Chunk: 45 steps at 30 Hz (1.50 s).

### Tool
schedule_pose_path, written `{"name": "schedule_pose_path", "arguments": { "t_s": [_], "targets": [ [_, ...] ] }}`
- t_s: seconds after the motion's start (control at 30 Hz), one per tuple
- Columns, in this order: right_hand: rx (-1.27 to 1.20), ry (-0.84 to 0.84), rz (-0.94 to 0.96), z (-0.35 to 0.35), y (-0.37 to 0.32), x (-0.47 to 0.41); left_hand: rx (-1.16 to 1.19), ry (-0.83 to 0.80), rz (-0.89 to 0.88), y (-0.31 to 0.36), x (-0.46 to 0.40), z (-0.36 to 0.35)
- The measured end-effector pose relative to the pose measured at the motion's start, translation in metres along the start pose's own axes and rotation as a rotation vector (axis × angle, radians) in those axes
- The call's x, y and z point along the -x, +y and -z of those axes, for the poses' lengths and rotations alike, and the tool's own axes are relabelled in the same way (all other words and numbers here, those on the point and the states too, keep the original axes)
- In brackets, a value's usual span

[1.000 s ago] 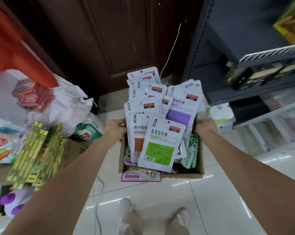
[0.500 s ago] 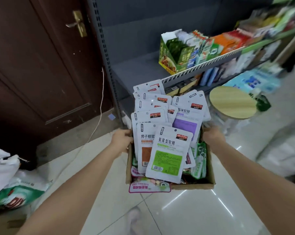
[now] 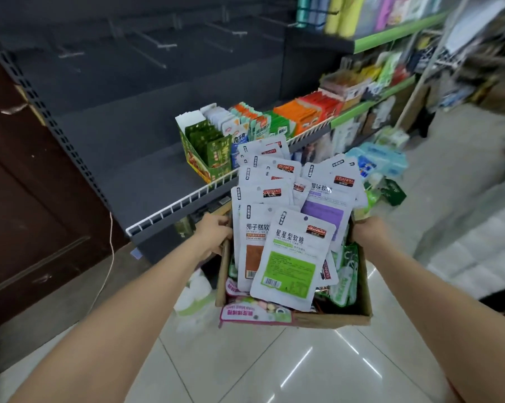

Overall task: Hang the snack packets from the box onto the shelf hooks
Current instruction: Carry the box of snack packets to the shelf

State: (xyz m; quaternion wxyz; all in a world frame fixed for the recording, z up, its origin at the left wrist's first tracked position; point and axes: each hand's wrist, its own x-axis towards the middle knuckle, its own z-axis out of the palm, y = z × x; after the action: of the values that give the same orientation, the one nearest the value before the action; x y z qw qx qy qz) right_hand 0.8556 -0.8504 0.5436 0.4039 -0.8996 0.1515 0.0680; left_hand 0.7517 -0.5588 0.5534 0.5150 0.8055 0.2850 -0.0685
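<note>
My left hand [image 3: 213, 234] and right hand [image 3: 367, 229] grip the cardboard box [image 3: 332, 317] by its sides. Snack packets [image 3: 286, 257] fill it, with bare shelf hooks [image 3: 155, 43] far left.

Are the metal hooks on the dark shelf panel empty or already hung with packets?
Empty. The metal hooks jut bare from the dark back panel; the white snack packets all sit in the brown cardboard box.

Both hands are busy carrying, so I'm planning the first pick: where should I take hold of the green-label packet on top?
Pinch the green-label packet at its white top edge near the hang hole, coming from above. It lies topmost, leaning on the stack in the box, so that edge is free, and this grip probably leaves the hole clear for a hook.
</note>
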Motion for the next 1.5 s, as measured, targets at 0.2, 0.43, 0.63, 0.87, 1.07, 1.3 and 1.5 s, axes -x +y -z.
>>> {"name": "schedule_pose_path", "arguments": {
  "t_s": [0.2,0.43,0.63,0.87,1.07,1.3,1.5],
  "targets": [
    [-0.001,-0.035,0.056,0.036,-0.007,-0.088,0.024,0.034,0.017,0.061,-0.044,-0.047],
    [0.067,-0.183,0.119,0.064,-0.015,-0.199,0.127,0.153,0.118,0.1,-0.079,-0.123],
    [0.1,-0.224,0.132,0.071,-0.01,-0.261,0.194,0.193,0.194,0.123,-0.102,-0.172],
    [0.132,-0.255,0.125,0.065,0.003,-0.303,0.201,0.232,0.257,0.129,-0.13,-0.205],
    [0.139,-0.29,0.123,0.055,0.017,-0.319,0.254,0.251,0.335,0.122,-0.143,-0.229],
    [0.163,-0.343,0.143,0.042,0.019,-0.349,0.329,0.188,0.331,0.129,-0.155,-0.227],
    [0.229,-0.364,0.172,0.052,0.021,-0.341,0.484,0.142,0.34,0.129,-0.146,-0.227]
  ]
}}
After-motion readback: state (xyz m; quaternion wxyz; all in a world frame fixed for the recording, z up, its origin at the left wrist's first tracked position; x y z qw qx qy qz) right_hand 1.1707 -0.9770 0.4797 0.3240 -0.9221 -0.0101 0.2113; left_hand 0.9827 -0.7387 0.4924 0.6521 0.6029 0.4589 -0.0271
